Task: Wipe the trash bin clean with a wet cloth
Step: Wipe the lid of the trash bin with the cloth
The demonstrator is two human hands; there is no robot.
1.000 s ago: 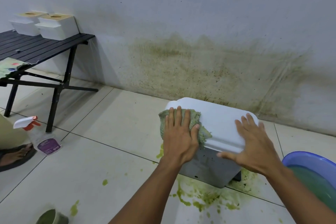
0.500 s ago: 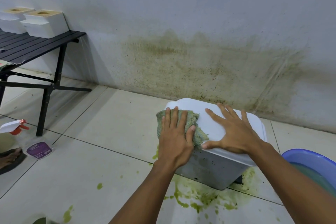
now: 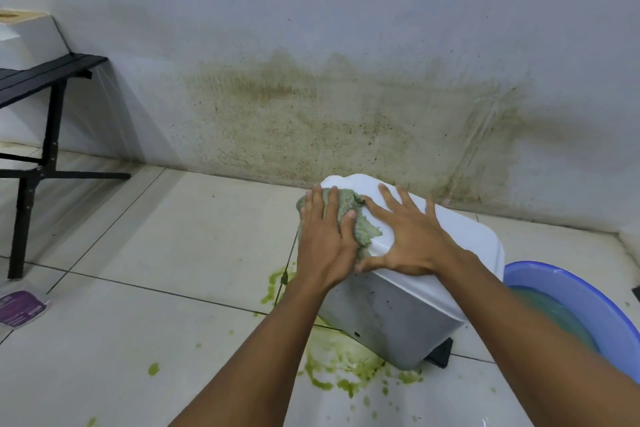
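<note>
The trash bin [image 3: 408,291] is standing on the floor by the stained wall [image 3: 346,114], with green mess [image 3: 343,374] spilled around its foot. Its white lid [image 3: 457,236] is being wiped. To do this well, the wet cloth [image 3: 349,215] should be pressed flat and pushed across the whole lid, and the bin should be held so it is not tipped or slid. The cloth could be rinsed in the blue basin [image 3: 588,291] close by. The left hand [image 3: 325,239] is spread flat on the cloth, pressing it onto the lid's left end. The right hand [image 3: 408,236] is spread wide on the bare lid, its thumb hooked over the front edge.
</note>
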